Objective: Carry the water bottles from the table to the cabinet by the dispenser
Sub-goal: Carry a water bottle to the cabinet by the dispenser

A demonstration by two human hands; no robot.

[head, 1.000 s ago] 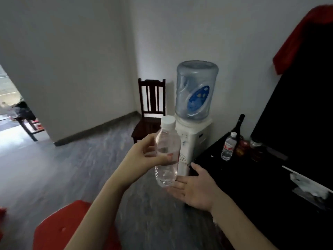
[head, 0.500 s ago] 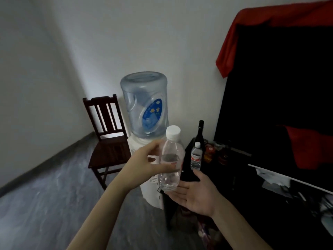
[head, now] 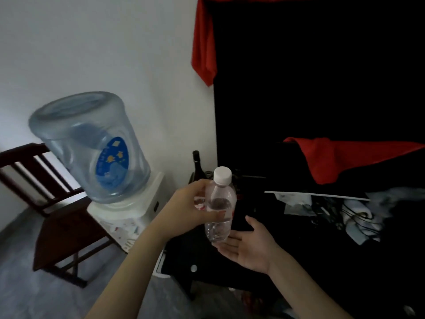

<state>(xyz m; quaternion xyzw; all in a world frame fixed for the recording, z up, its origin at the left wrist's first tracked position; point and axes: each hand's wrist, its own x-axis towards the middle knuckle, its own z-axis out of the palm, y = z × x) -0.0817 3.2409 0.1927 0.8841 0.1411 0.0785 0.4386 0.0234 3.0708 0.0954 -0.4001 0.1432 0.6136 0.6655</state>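
Observation:
My left hand (head: 193, 210) grips a clear water bottle (head: 220, 208) with a white cap, held upright over the left end of the black cabinet (head: 276, 261). Just under the bottle's base, my right hand (head: 248, 245) lies palm up with its fingers spread, holding nothing. To the left of the cabinet stands the white water dispenser (head: 138, 215), with a large blue jug (head: 92, 148) on top. The bottle seen earlier on the cabinet is hidden behind the one I hold.
A dark glass bottle (head: 197, 166) and small items stand at the cabinet's back left corner. Cables, papers and cloths (head: 345, 210) litter its right part. Red cloth (head: 345, 157) hangs over black furniture behind. A dark wooden chair (head: 53, 222) stands left of the dispenser.
The view has swung right and come closer to the dispenser and cabinet. The bottle in my left hand and my open right hand below it now hang over the cabinet's left end.

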